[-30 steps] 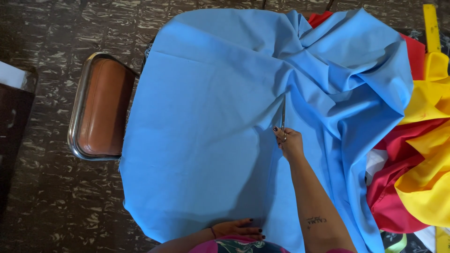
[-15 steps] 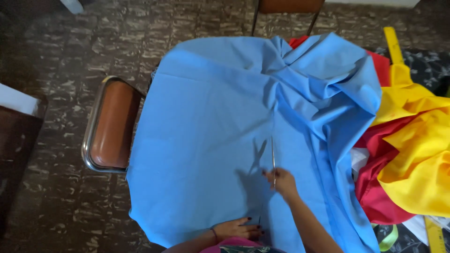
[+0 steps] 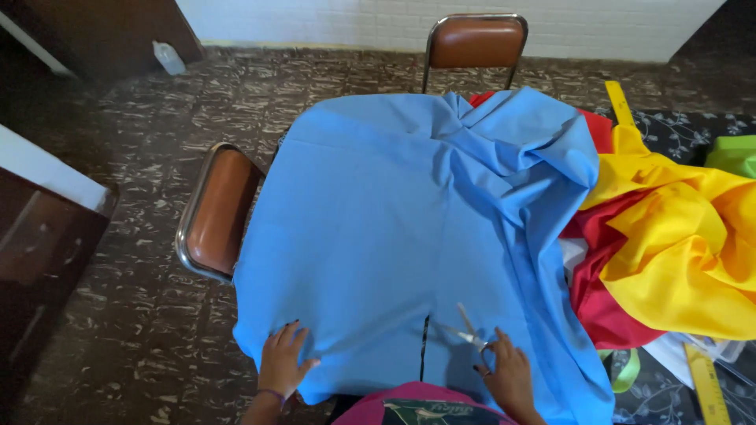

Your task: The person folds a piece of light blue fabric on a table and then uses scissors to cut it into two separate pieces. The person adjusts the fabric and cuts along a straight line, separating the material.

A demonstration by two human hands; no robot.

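Note:
A large blue cloth [image 3: 394,228] lies spread over a table, bunched in folds at its far right. A dark slit [image 3: 424,346] runs up from its near edge. My right hand [image 3: 508,378] holds a pair of silver scissors [image 3: 468,332], blades apart and pointing away, just right of the slit. My left hand [image 3: 282,358] rests flat on the cloth near its left front corner, fingers spread.
Yellow cloth [image 3: 677,244] and red cloth [image 3: 598,307] are piled at the right, with a yellow ruler [image 3: 705,382] beside them. A brown chair [image 3: 216,208] stands at the left and another [image 3: 476,43] at the far side. A dark cabinet [image 3: 39,252] is at far left.
My right hand drew the scissors back from the middle of the cloth to its near edge. The view tilted up, and my left hand now shows more fully on the cloth.

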